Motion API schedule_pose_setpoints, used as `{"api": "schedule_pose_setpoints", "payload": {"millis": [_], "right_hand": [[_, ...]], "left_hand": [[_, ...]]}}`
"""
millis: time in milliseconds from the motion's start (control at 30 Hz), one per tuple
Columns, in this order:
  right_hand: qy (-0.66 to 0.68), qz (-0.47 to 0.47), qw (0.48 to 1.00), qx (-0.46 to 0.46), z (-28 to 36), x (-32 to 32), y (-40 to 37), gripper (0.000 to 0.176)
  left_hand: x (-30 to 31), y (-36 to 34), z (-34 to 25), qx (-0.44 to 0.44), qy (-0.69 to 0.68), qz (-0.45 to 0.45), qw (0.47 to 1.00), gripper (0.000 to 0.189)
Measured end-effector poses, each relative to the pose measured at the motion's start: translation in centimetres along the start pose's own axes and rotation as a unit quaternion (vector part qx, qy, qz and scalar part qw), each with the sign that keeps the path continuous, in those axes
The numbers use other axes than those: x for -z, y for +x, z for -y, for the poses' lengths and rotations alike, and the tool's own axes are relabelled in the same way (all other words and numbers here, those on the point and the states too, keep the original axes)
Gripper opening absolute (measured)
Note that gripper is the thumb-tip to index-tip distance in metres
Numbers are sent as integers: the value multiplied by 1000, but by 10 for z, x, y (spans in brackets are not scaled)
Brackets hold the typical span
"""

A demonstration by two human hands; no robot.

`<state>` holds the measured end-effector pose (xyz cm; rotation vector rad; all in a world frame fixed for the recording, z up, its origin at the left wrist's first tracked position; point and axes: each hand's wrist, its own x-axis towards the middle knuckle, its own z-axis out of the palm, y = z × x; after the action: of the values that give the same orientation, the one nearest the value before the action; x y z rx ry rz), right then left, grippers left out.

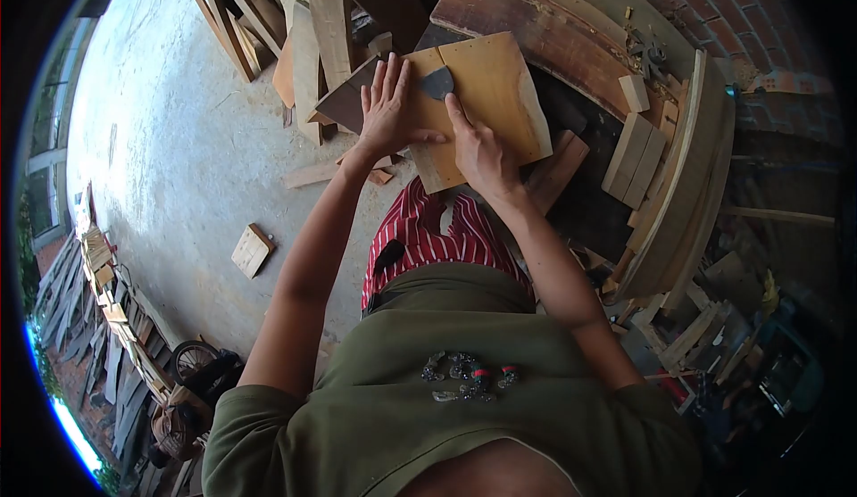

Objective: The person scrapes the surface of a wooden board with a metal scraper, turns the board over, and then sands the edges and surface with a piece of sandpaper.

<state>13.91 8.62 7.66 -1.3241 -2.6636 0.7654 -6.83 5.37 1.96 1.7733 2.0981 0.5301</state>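
A yellowish wooden board with small holes along its edges lies in front of my legs, tilted a little in view. My left hand rests on its left part, fingers stretched out and thumb pointing right. In my right hand is a putty knife, its dark blade against the board's surface near the upper left. The index finger extends along the tool toward the blade, and the handle is hidden under my hand. A darker brown board shows beneath my left hand and the yellowish board.
Wood offcuts stand piled at the top. To the right are a long reddish-brown plank, small wooden blocks and a curved wooden piece. One loose block lies on the concrete floor.
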Motion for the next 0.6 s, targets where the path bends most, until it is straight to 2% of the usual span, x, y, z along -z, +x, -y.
{"api": "schedule_pose_setpoints", "payload": {"millis": [267, 333, 533, 600], "right_hand": [[-5, 3, 1000, 8, -6, 2, 4, 64], [26, 32, 999, -18, 1, 6, 15, 62], [34, -13, 999, 19, -5, 0, 9, 56], [38, 1, 999, 8, -4, 2, 21, 56]], "left_hand": [[1, 3, -1, 1, -7, 10, 1000, 156], [0, -2, 2, 2, -7, 8, 1000, 156], [4, 2, -2, 6, 1, 17, 1000, 156], [2, 1, -1, 1, -6, 11, 1000, 156]]}}
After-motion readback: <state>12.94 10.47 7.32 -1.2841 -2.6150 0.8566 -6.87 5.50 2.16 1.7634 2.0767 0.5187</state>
